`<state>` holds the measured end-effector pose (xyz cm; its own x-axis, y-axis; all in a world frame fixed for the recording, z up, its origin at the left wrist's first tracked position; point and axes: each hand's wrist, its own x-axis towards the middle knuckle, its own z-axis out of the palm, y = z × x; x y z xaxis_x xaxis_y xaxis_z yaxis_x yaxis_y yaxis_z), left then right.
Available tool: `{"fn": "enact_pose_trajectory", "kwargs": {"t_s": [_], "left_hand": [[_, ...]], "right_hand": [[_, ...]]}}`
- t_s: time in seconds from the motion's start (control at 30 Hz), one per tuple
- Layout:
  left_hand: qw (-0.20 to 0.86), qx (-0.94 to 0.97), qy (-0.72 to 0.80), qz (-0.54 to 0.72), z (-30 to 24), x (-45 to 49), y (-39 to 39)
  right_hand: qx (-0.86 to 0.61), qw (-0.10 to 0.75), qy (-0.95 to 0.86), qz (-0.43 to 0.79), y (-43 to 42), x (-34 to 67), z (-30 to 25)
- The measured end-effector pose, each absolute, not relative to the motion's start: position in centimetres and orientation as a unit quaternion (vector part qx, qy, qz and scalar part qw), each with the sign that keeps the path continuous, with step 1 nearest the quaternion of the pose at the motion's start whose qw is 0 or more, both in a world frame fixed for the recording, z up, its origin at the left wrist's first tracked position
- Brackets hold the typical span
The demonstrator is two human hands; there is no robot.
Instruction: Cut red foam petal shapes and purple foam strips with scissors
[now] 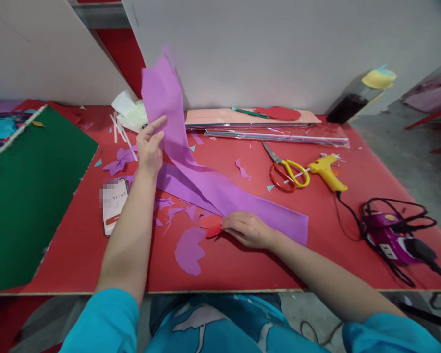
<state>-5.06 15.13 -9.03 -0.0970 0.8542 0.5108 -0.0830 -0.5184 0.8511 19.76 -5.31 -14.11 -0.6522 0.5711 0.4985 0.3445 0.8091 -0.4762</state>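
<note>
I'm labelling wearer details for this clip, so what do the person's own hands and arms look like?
Both the left hand and right hand are ungloved, with bare forearms. The left sleeve and right sleeve are plain bright turquoise-blue. A small dark band, probably a ring, shows on a left finger. No watch or bracelet is visible.

you face a red-topped bench (250, 277) backed by pale upright panels (286, 54), a red strip (119, 61) showing between them; to your right, grey floor (400, 147) stretches beneath slanting red bars (430, 116).
</note>
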Motion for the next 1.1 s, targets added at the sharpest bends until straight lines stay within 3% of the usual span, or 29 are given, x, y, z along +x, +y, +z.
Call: {"fn": "enact_pose_trajectory", "kwargs": {"t_s": [0.17,0.43,0.57,0.7,0.9,1.1], "left_hand": [[0.398,0.527,0.482,0.576,-13.4,-6.0,16.7],[0.307,0.598,0.594,0.443,-13.5,-5.9,15.9],[0.314,0.604,0.640,0.357,-12.9,-5.4,15.2],[0.300,0.630,0.631,0.340,-12.3,-5.2,15.0],[0.275,0.669,0.599,0.344,-12.1,-5.1,14.9],[0.358,0.627,0.587,0.367,-11.2,-4.4,14.0]], "right_hand": [[-0.256,0.326,-0.893,0.175,-5.4,19.7,-13.9],[-0.290,0.369,-0.836,0.285,-5.3,19.9,-13.3],[-0.378,0.457,-0.718,0.365,-5.0,20.6,-13.1],[-0.446,0.553,-0.662,0.239,-4.4,21.3,-13.3],[-0.432,0.430,-0.791,0.054,-3.5,21.6,-14.4],[-0.457,0.344,-0.820,0.007,-2.6,21.7,-16.2]]}}
